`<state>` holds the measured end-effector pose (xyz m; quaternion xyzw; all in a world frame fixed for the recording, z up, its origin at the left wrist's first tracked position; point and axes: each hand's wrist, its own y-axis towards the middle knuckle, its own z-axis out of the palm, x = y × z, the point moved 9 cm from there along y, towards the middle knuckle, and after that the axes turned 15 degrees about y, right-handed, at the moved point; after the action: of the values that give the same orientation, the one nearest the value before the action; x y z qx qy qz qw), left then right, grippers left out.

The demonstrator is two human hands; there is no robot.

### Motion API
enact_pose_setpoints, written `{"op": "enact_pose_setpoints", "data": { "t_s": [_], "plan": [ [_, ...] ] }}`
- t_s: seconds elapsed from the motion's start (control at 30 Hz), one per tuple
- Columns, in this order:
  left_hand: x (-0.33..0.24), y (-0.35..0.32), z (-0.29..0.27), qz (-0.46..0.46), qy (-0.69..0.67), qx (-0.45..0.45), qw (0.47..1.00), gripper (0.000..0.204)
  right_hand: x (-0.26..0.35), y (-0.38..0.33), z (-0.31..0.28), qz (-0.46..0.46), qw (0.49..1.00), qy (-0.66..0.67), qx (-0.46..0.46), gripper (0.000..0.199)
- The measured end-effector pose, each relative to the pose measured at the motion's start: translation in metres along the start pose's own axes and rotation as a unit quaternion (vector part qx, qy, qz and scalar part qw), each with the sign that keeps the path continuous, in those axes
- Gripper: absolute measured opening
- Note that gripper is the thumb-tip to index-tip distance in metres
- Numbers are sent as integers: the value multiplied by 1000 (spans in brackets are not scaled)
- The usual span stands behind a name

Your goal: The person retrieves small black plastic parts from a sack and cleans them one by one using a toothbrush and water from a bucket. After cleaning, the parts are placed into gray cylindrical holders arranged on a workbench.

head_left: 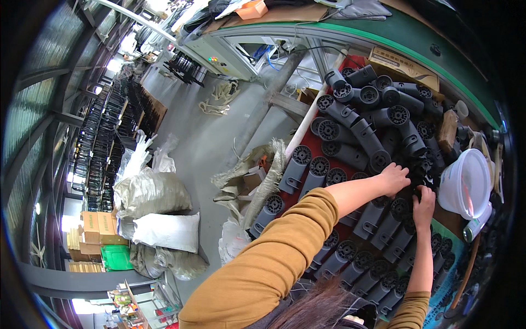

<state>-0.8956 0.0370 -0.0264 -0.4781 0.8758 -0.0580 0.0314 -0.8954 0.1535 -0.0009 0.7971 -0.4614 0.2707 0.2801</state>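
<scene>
My left hand reaches over the worktable with its fingers bent and drawn together. Close beside it, my right hand has its thumb and fingers curled inward. Between and under the fingers lie small black pieces, too dark to tell apart, so what each hand grips is hidden. Beyond the hands is a loose heap of dark grey plastic tube-shaped housings with round, spoked ends. More such housings stand in rows at the left and near side of the table, partly behind my left arm.
A white plastic tub stands right of my hands, with a spray can below it. A brown block and a cardboard box lie farther back. An open woven sack stands left of the table; stuffed sacks rest on the floor.
</scene>
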Motion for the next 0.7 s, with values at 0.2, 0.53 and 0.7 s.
{"op": "enact_pose_setpoints", "data": {
  "t_s": [0.2, 0.53, 0.7],
  "plan": [
    [-10, 15, 15, 56, 33, 113, 991, 50, -20, -14, -3, 27, 997, -69, -4, 24],
    [-6, 0, 1, 109, 99, 140, 979, 60, -47, -38, -26, -13, 994, 16, -108, 30],
    [-9, -3, 4, 143, 100, 162, 971, 47, -40, -41, -32, 29, 994, 8, -102, 27]
  ]
}}
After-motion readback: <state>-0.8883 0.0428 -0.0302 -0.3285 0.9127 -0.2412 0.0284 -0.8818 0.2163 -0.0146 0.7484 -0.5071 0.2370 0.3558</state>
